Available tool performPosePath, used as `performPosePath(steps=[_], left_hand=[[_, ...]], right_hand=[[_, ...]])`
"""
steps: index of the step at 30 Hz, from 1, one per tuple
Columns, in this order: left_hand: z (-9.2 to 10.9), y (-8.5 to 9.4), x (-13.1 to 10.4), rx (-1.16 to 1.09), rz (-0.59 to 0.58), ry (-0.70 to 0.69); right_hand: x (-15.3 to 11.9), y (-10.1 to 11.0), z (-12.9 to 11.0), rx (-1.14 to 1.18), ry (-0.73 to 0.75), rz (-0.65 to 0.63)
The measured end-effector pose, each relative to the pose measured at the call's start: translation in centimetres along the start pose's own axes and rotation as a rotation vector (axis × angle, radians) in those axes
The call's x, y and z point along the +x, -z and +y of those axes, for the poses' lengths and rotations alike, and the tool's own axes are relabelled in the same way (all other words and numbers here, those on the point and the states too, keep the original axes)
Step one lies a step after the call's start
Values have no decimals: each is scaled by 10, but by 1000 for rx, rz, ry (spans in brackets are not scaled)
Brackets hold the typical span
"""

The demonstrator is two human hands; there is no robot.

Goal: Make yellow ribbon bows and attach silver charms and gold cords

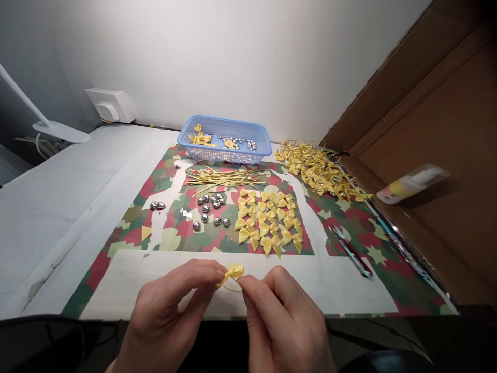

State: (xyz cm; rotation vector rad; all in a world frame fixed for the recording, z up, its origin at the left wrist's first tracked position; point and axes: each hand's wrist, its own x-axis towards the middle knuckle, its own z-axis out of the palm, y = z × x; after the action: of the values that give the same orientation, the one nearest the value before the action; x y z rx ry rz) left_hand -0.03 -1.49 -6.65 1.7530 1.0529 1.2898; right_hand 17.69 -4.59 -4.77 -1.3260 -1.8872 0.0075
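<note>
Near the table's front edge, my left hand (174, 305) pinches the left side of a yellow bow (235, 270). Just right of the bow, my right hand (281, 311) is closed, its thumb and forefinger on a thin yellow cord (232, 288) that loops below the bow. Beyond my hands, yellow bows (268, 228) lie in three columns. To their left are several silver bells (205, 209). A bundle of thin gold ties (227, 177) lies behind them.
A blue basket (224, 155) at the back holds bows and bells. Finished-looking bows with cords form a pile (318, 168) at the back right. Scissors (351, 252) lie at the right. A bottle (411, 185) leans by the cardboard wall (435, 114).
</note>
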Motion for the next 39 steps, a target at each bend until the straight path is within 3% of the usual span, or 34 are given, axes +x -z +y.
performPosePath(steps=[16,24,29,39], left_hand=[[-8,3,-1,-56,-44,-40],[-2,3,4,-99,-62,-34],[-4,5,2,-135,-85,-142],[-5,6,3,-145,-98,-182]], right_hand=[[-7,-7,4,81,-82,-79],[-9,-13,-2,207,-196,-20],[-13,-12,-2,176,-153,21],[-9,-8,1,157,-111,-9]])
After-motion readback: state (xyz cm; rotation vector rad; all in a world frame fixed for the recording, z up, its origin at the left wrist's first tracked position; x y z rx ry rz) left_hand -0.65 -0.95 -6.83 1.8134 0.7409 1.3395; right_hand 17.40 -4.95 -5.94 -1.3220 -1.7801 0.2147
